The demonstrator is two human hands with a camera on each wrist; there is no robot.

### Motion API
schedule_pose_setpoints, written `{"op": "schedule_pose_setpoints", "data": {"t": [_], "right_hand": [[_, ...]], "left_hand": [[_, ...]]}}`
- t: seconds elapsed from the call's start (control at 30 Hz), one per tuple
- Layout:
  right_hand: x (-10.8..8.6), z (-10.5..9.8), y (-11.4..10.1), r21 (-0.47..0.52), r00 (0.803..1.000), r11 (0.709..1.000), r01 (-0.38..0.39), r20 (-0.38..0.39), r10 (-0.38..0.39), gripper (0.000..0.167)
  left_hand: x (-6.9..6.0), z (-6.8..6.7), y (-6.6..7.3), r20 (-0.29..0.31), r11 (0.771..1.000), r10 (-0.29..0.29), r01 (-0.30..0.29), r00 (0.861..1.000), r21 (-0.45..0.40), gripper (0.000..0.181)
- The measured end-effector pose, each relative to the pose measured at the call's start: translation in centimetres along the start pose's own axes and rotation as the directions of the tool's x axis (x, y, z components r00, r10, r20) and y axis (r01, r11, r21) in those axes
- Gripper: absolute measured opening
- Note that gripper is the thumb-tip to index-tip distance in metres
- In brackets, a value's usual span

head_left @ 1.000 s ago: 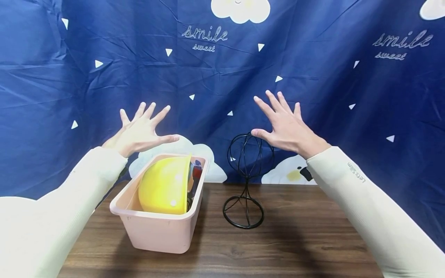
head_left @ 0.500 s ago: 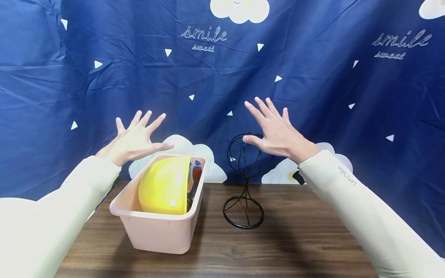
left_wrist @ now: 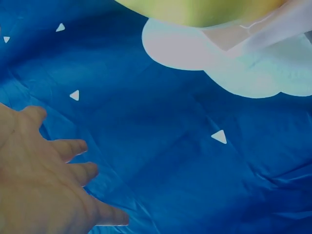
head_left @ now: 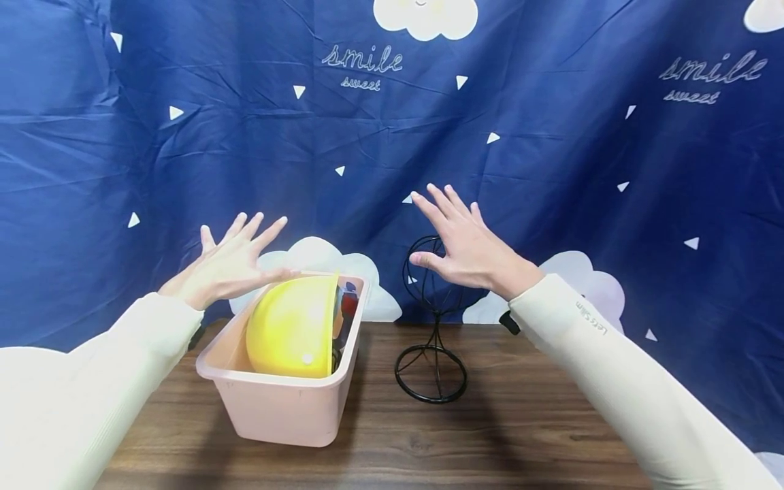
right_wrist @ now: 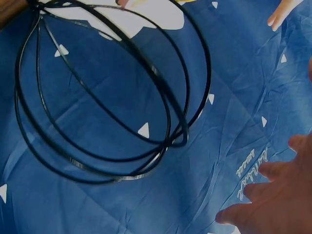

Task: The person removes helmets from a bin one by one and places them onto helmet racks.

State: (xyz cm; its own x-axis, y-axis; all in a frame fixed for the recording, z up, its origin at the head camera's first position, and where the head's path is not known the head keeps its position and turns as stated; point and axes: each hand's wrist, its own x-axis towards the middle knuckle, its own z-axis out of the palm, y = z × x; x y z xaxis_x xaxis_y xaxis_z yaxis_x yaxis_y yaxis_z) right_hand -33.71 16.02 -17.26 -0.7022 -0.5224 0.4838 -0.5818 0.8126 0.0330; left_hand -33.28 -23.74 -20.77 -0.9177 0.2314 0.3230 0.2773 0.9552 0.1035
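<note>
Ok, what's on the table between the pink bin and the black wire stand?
Nothing: the head view shows only bare wood tabletop between the pink bin and the wire stand.

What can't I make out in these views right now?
Head: items in the pink bin, partly hidden by the yellow dome.
Head: upper right of the wire stand, behind the right hand.
Left wrist: most of the yellow dome, cut by the top edge.
Right wrist: the wire stand's base, past the top edge.

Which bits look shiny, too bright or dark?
Head view: glare spot on the yellow dome, left sleeve washed almost white, shadows on the table; left wrist view: left hand looks dim; right wrist view: little glints on the black wire stand.
</note>
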Motion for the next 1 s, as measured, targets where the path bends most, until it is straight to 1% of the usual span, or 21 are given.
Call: {"op": "schedule_pose_setpoints", "data": {"t": [0.2,0.4,0.57,0.63,0.8,0.9,1.0], "right_hand": [[0.2,0.6,-0.9,0.013,1.000,1.000,0.023,0.003,-0.023,0.090],[0.3,1.3,-1.7,0.057,0.999,0.998,0.036,0.021,-0.038,0.090],[0.3,2.1,-2.5,0.083,0.998,0.995,0.051,0.028,-0.054,0.092],[0.4,2.5,-2.9,0.094,0.998,0.994,0.061,0.027,-0.064,0.091],[0.5,3.6,-4.0,0.118,0.995,0.989,0.088,0.038,-0.093,0.095],[0.5,4.3,-4.6,0.134,0.993,0.987,0.092,0.059,-0.100,0.098],[0.6,5.0,-5.2,0.162,0.991,0.984,0.079,0.091,-0.094,0.099]], "left_hand": [[-0.8,0.5,-0.6,0.012,1.000,-0.014,0.014,1.000,-0.001,0.098],[-1.6,1.2,-1.1,0.013,1.000,-0.018,0.018,1.000,-0.007,0.099],[-2.6,2.0,-1.5,0.038,1.000,-0.018,0.018,0.999,0.004,0.099],[-3.0,2.3,-1.7,0.049,1.000,-0.024,0.024,0.999,0.003,0.099],[-4.5,3.0,-2.3,0.058,0.999,-0.033,0.035,0.998,-0.031,0.100],[-5.4,3.4,-2.5,0.062,0.998,-0.027,0.030,0.998,-0.056,0.100],[-6.4,3.9,-2.9,0.068,0.996,-0.028,0.033,0.997,-0.079,0.100]]}}
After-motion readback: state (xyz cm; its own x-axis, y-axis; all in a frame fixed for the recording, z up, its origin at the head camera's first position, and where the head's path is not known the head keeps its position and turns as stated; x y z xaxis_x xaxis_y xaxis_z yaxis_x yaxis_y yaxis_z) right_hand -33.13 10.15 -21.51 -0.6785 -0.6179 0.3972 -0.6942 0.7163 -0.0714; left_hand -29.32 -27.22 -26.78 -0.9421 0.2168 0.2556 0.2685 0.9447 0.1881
